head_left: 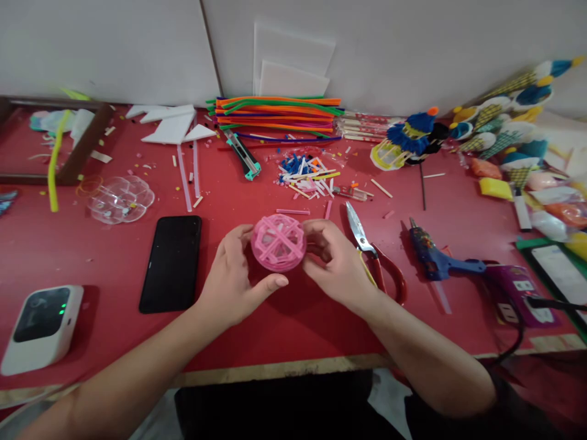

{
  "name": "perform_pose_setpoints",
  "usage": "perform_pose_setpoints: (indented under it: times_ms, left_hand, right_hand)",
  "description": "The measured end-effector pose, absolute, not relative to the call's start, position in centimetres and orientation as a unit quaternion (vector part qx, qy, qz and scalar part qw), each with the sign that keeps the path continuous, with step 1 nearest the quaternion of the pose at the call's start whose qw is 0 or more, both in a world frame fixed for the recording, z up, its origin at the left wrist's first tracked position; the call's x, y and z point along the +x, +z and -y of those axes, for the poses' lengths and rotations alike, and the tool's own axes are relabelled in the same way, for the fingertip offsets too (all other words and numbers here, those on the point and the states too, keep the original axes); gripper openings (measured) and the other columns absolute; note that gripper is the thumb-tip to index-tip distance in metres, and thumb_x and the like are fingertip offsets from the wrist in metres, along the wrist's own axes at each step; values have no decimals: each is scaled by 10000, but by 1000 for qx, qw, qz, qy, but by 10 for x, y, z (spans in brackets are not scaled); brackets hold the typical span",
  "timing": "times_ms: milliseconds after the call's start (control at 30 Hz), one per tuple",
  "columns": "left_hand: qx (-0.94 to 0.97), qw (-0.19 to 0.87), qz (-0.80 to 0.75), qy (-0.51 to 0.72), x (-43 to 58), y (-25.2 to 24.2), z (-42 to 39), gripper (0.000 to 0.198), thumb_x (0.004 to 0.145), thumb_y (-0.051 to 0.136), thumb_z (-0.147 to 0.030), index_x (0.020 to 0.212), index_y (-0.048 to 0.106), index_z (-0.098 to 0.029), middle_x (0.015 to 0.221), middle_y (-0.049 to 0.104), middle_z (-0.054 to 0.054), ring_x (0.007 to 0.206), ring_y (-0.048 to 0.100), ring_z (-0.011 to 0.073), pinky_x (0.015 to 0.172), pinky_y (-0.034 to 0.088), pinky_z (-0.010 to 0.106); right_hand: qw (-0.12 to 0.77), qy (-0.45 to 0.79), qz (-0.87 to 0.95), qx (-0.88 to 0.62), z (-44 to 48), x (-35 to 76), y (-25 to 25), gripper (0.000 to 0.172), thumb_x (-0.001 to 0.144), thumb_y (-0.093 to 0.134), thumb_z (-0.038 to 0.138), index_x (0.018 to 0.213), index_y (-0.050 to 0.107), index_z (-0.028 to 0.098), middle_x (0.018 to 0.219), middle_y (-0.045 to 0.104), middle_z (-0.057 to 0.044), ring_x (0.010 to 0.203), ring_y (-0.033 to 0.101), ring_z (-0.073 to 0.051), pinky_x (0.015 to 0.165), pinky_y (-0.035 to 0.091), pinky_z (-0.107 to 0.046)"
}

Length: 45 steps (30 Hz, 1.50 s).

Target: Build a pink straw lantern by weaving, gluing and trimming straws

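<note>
A pink round openwork piece point(279, 242), with crossing strips on its top face, sits between my two hands above the red table. My left hand point(236, 275) has its fingers against the piece's left side, while the thumb sticks out below it, apart. On the opposite side, my right hand point(337, 263) curls its fingers against the right edge. The undersides of the fingers are partly hidden. Right beside my right hand lie red-handled shears point(373, 253). Short pink strips point(293, 212) are just beyond the piece.
A black phone point(170, 264) and white device point(43, 330) lie left. Behind are pipe cleaners point(277, 116), a utility knife point(243, 156), scraps point(306, 174) and a clear flower-shaped tray point(120, 200). A blue glue gun point(435, 253), corded purple power strip point(523, 296) and crafted figures point(408, 137) stand right.
</note>
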<state>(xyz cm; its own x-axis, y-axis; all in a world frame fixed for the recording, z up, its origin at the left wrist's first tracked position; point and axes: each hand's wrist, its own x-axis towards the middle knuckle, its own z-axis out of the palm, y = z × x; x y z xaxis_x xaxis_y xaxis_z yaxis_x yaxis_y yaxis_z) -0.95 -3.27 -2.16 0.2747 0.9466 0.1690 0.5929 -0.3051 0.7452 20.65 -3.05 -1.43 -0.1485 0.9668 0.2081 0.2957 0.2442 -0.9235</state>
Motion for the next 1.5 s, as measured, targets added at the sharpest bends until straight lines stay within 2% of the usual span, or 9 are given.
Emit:
perform_pose_setpoints:
  times_ms: [100,167,267,433,500,633,800,1033,1500]
  left_hand:
    - [782,225,-510,279,-18,-13,30,949,826,422,-872,1444,349,-156,1110,697,161,1071,684,350,921,545,516]
    - [797,201,-510,254,-22,-5,28,815,892,326,-829,1361,463,-177,959,730,102,921,705,300,808,557,436]
    - [798,182,-521,241,-23,3,26,561,982,332,-669,1133,599,-199,841,731,60,781,691,251,668,515,352]
    - [743,211,-519,365,-17,6,25,238,1006,455,-371,952,622,-211,870,712,42,792,656,197,751,524,337]
    - [706,259,-514,413,-15,7,25,200,1005,455,-293,949,631,-217,863,695,26,764,636,171,737,525,317]
    - [695,300,-487,437,-15,8,25,109,946,534,-198,903,631,-223,834,660,3,760,613,156,702,517,296]
    - [706,330,-442,444,-15,4,25,138,910,530,-121,885,615,-227,863,621,-2,783,584,147,708,500,292]
    - [697,345,-443,445,-15,2,27,135,935,507,-157,887,616,-222,861,612,14,784,577,160,686,491,303]
    - [759,226,-438,425,-13,8,28,139,899,530,-111,813,559,-216,788,598,3,721,574,151,669,463,305]
  right_hand:
    - [441,444,605,-492,25,211,-17,292,811,613,105,1044,529,259,1036,700,-34,950,722,-165,846,613,-332]
    - [436,461,602,-485,23,214,-18,303,804,595,80,1042,529,255,1027,719,-28,963,728,-162,877,608,-337]
    - [421,473,625,-456,22,215,-20,346,798,517,32,1079,537,233,1048,734,-43,1014,732,-167,935,597,-365]
    - [422,360,663,-503,25,216,-17,306,838,508,35,1051,629,219,1081,726,-64,1032,707,-188,909,591,-385]
    - [443,322,663,-510,27,217,-11,220,878,541,75,994,655,222,1020,719,-47,969,693,-175,858,590,-357]
    - [473,349,662,-465,32,219,2,96,927,597,160,972,658,220,908,704,-14,819,678,-131,761,585,-286]
    - [469,346,700,-412,35,219,6,55,916,648,180,955,660,216,883,701,-19,819,675,-139,742,569,-288]
    - [453,319,725,-410,32,218,7,62,895,671,167,916,671,225,909,711,-33,858,686,-156,769,589,-314]
    - [438,311,722,-436,32,214,4,63,942,648,236,888,680,231,910,746,-30,870,717,-165,822,599,-321]
